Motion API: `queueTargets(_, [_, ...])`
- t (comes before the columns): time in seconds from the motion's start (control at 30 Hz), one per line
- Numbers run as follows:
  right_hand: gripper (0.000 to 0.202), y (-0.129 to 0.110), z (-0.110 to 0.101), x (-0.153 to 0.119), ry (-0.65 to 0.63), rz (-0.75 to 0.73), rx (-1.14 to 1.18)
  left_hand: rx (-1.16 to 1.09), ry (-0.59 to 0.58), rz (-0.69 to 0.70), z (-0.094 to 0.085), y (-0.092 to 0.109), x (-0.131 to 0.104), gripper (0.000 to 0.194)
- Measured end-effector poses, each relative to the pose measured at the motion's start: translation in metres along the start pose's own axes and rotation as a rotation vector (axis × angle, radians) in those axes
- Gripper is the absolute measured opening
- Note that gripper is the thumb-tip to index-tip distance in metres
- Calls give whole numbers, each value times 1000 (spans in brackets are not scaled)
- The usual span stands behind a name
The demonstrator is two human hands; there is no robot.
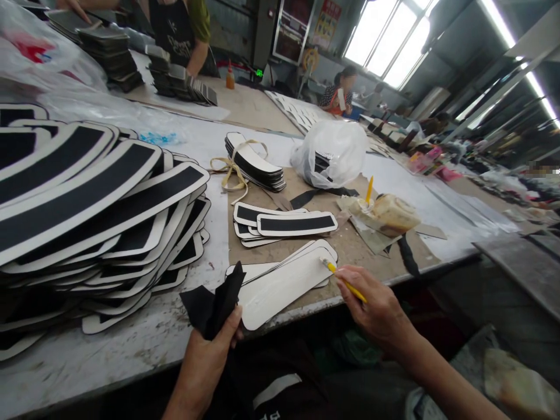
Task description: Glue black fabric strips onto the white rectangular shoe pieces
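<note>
My right hand (370,300) is closed around a yellow-handled brush (350,286). The brush's tip touches the far right end of a long white curved piece (284,286), which has wet-looking streaks on its surface. More white pieces lie under it near the table's front edge. In my left hand (214,350) are crumpled black strips (216,300), held beside the near left end of the white piece. Just beyond lie several white pieces with black strips on them (297,223). To the right, a second yellow handle (370,189) stands up by a stained, glue-smeared container (394,216).
A big heap of white-edged black pieces (105,210) fills the left of the table. Farther back are a stack of curved pieces (254,162) with a beige ribbon (234,175) and a white plastic bag (332,153). A co-worker (179,35) stands behind dark stacks (109,55).
</note>
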State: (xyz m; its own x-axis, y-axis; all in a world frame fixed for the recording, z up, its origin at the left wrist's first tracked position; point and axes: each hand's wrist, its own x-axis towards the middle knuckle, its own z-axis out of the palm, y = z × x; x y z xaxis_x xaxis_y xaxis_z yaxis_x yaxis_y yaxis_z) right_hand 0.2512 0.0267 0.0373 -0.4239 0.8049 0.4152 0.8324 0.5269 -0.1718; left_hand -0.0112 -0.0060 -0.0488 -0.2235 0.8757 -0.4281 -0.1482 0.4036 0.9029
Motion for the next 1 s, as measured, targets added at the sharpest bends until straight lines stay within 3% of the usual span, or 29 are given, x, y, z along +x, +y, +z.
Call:
queueTargets(0.17, [21,-11,15,-1,-58,-19,-7,8,-20,9,0,3,-2,35])
queueTargets(0.33, [25,-56,22,-1,3,25,370,12,-12,7,1,5,-3,36])
queueTargets(0.53, [13,-78,19,8,68,383,725,-12,-20,16,2,9,-5,33])
queueTargets(0.63, [15,-68,24,9,10,480,729,-9,-8,12,2,9,-6,33])
queueTargets(0.73, [17,-44,24,2,42,469,539,-11,6,-8,2,9,-5,33])
queueTargets(0.87, [15,-10,13,-8,132,383,266,-39,-3,17,3,7,-4,31])
queueTargets(1.0, [14,9,7,-10,177,251,101,-25,2,18,4,7,-3,32])
